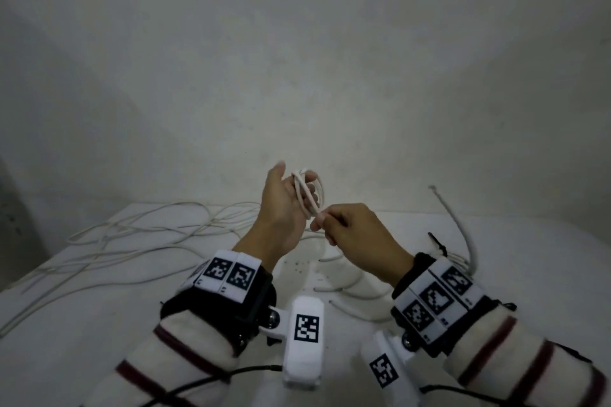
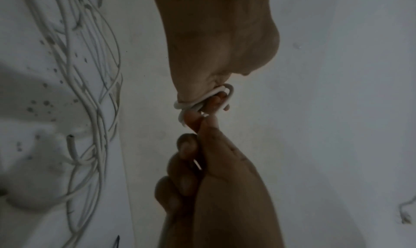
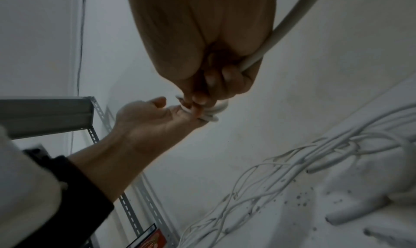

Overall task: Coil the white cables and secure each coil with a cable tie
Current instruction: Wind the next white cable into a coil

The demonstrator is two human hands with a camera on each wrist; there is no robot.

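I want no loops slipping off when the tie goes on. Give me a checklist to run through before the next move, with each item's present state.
1. Coil looped round the left hand fingers: ok.
2. Coil lifted off the table: ok.
3. Right hand pinching the cable right beside the coil: ok.
4. Cable fully wound: not ok; a length trails from the right hand in the right wrist view.
5. Cable tie in hand: not ok; neither hand holds one.
6. Spare tie within reach: cannot tell.
7. Loose cables apart from this coil: ok.
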